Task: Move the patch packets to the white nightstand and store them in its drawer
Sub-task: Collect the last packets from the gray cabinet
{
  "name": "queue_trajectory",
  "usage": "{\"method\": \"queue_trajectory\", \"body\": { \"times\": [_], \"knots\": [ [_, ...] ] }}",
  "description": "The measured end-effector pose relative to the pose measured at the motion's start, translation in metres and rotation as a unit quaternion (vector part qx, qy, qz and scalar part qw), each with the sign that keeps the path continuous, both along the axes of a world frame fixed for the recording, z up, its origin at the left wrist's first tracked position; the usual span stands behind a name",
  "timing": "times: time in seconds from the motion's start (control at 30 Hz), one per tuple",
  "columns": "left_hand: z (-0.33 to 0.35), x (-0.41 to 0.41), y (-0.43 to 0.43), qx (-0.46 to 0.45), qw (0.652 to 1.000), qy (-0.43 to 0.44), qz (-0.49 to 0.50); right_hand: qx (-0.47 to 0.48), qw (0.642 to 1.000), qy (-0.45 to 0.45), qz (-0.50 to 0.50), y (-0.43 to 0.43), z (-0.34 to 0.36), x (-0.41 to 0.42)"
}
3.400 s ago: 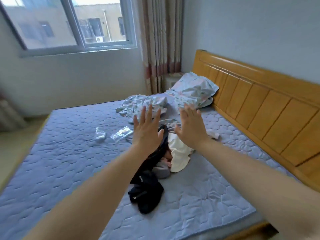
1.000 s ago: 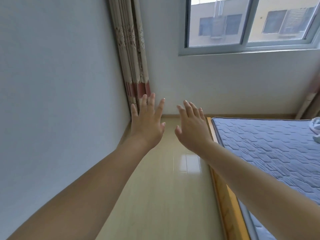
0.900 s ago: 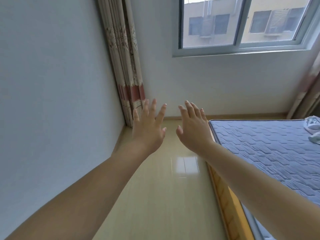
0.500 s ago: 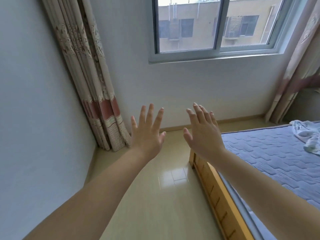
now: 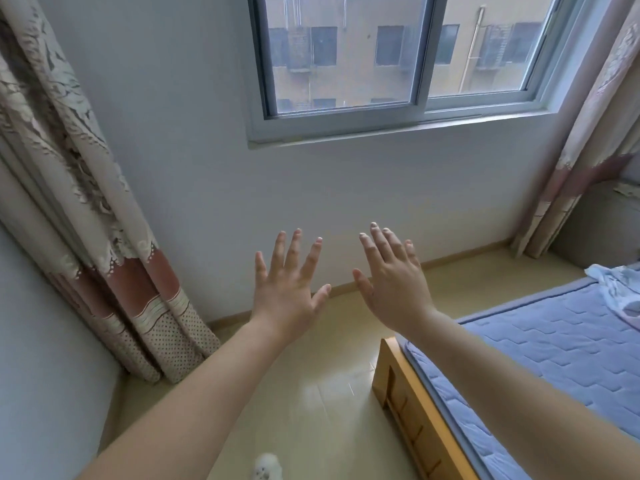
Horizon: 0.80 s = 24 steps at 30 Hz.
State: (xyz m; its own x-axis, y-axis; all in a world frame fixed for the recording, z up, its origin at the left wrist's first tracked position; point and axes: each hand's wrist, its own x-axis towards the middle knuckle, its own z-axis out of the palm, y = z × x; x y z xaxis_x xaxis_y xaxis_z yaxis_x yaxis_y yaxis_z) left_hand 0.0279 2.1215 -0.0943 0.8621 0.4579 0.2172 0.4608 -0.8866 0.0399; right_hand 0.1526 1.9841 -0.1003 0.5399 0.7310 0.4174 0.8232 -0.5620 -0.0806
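Head-worn camera view of a bedroom. Two bare arms reach forward into the middle of the picture. The left hand (image 5: 285,296) and the right hand (image 5: 394,289) are side by side, backs towards the camera, and do not touch each other. Their fingers (image 5: 294,249) are straight and spread, grasping nothing. Beyond them are a pale wall, a window (image 5: 398,53) and patterned curtains (image 5: 86,209) on both sides. At lower right is the corner of a bed (image 5: 554,348), a blue quilted mattress on a wooden frame, with a crumpled pale cloth (image 5: 620,289) at its far right edge. The patch packets are nowhere in view, neither in the hands nor on the visible part of the mattress. A pale cabinet (image 5: 595,230), half hidden past the right curtain, may be the white nightstand, but this cannot be told, and no drawer shows. Judging from this, the task has barely begun. No packet is in hand, and the rest remains: finding the packets, carrying them to the nightstand, opening the drawer and putting them inside.
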Motion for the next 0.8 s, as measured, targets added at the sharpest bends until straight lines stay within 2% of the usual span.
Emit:
{"method": "queue_trajectory", "body": {
  "times": [0.2,0.37,0.63,0.8],
  "knots": [
    [-0.012,0.157,0.139,0.002,0.998,0.011,-0.069,0.019,0.998,0.0,-0.057,0.123,-0.016,0.137],
    [-0.005,0.311,0.208,0.002,0.986,0.032,-0.166,0.045,0.989,0.038,-0.133,0.184,-0.009,0.254],
    [-0.024,0.55,0.205,0.036,0.946,0.034,-0.322,0.011,0.952,0.018,-0.305,0.158,-0.036,0.442],
    [-0.035,0.713,0.181,0.066,0.918,0.021,-0.392,-0.003,0.926,0.01,-0.377,0.128,-0.047,0.585]
  ]
}}
